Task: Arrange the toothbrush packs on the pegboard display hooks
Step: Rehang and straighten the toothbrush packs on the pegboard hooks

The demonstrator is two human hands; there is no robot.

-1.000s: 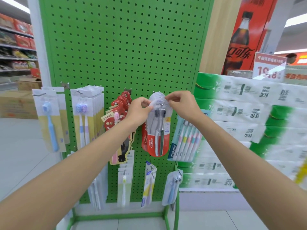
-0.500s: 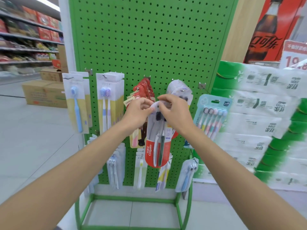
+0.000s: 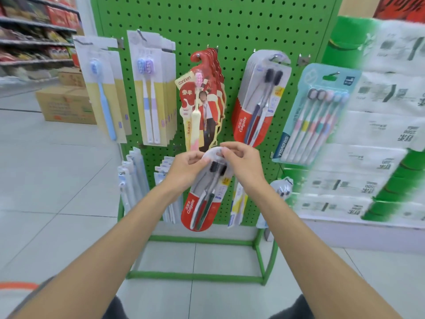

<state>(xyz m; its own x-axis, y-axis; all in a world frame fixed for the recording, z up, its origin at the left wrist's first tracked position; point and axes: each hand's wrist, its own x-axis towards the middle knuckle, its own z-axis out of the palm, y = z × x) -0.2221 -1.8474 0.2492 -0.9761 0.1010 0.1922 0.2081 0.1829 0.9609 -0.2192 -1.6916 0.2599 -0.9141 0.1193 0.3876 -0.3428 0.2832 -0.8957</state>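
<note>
Along the upper row of the pegboard (image 3: 230, 31) hang, from left to right, single-brush packs (image 3: 103, 93), twin-brush packs (image 3: 151, 88), figure-card packs (image 3: 202, 100), hooked Colgate packs (image 3: 259, 100) and a five-brush pack (image 3: 317, 116). Nearer than the board and below the figure-card packs is a loose Colgate pack (image 3: 202, 199). The left hand (image 3: 186, 171) pinches its top left edge, the right hand (image 3: 246, 166) its top right. Lower-row packs (image 3: 133, 180) hang behind. Stacked paper-roll packs (image 3: 379, 134) stand right of the board. Cartons (image 3: 66, 104) sit on the floor far left, with shelves (image 3: 34, 31) beyond them.

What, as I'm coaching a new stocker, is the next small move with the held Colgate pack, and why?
Probably raise the held Colgate pack to the hook carrying the hanging Colgate packs and line its top up there. The left hand and right hand pinch its top edge, and it hangs free, below that hook.
</note>
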